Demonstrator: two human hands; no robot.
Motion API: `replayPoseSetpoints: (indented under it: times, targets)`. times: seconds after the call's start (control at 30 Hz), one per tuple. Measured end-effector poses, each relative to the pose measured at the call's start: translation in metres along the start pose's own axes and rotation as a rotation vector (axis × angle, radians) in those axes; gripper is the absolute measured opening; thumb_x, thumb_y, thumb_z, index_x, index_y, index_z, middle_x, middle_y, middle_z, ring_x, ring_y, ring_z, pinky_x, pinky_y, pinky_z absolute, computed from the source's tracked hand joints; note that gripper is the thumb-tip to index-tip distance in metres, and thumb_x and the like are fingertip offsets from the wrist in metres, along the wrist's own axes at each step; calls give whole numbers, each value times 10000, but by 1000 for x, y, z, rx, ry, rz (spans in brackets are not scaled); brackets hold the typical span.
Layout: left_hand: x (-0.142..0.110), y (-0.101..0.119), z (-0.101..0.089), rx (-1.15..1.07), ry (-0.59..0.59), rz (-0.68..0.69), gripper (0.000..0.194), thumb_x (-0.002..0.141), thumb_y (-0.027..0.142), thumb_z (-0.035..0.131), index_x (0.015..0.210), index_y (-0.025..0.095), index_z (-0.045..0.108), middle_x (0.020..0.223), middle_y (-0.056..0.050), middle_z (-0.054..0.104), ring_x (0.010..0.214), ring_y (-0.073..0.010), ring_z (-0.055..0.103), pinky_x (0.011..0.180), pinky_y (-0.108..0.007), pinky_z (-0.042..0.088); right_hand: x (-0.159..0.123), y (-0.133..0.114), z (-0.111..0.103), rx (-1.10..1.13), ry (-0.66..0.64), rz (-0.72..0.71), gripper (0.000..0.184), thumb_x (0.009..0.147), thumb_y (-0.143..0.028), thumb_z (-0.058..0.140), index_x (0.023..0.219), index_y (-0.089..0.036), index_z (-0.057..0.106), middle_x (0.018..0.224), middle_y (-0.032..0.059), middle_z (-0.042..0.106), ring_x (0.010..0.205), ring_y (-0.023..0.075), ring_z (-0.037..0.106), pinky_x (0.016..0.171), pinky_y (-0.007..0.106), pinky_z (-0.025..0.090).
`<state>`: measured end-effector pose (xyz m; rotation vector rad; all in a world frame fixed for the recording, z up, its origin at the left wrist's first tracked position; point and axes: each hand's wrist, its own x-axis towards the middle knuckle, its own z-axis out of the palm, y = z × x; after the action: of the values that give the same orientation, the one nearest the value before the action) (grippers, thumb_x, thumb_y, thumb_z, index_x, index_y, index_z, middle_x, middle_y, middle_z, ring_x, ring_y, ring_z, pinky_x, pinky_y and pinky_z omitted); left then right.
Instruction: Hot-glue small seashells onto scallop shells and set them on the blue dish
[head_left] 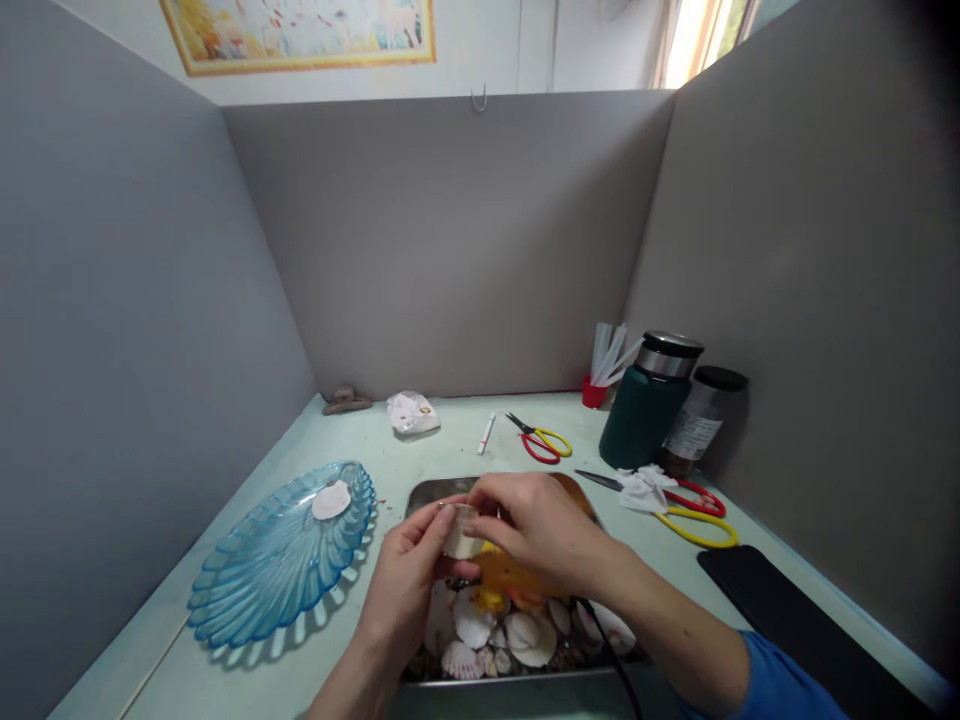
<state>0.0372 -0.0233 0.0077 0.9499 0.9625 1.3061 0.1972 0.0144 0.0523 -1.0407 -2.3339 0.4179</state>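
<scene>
Over the metal tray (431,492), my left hand (409,560) pinches a pale, roundish shell (460,535) between thumb and fingers. My right hand (525,515) meets it from the other side, its thumb and curled fingers at the shell's right edge; whether a small piece is also between them is hidden. Beneath both hands, the tray contains several seashells (529,635), white scallops among them, and an orange-yellow piece (510,572) partly covered by my right hand. A black cable (611,650) runs over the tray's front edge under my right forearm.
Left stands a blue shell-shaped dish (277,570) with a white flat piece (331,500) in it. Behind lie a crumpled packet (412,413) and small scissors (541,440). Right are larger scissors (697,515), a green flask (646,405), a jar (701,420) and a black phone-like slab (780,600). Grey panels enclose the table.
</scene>
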Motion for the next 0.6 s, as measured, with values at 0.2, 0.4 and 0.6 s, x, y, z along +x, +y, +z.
replayPoseSetpoints:
  times: [0.2, 0.4, 0.6]
  targets:
    - [3, -3, 0, -91, 29, -19, 337, 776, 367, 668, 1032, 147, 668, 918, -64, 689, 530, -102, 617, 463, -209, 524, 1, -2, -1, 63, 52, 42, 92, 839, -218, 604, 765, -179, 643, 607, -21, 602, 570, 107, 515, 546, 202, 322]
    - [4, -2, 1, -141, 62, 15, 265, 729, 290, 727, 941, 136, 695, 918, -55, 687, 722, -131, 633, 611, -229, 573, 2, -3, 1, 126, 57, 57, 112, 845, -220, 595, 750, -177, 636, 595, -29, 588, 569, 104, 506, 547, 200, 320]
    - [4, -5, -1, -21, 89, 45, 276, 737, 338, 711, 923, 135, 710, 879, -56, 695, 613, -118, 630, 547, -209, 542, 2, -5, 0, 188, 35, 96, 97, 833, -211, 601, 751, -178, 641, 625, -25, 600, 582, 108, 514, 546, 203, 327]
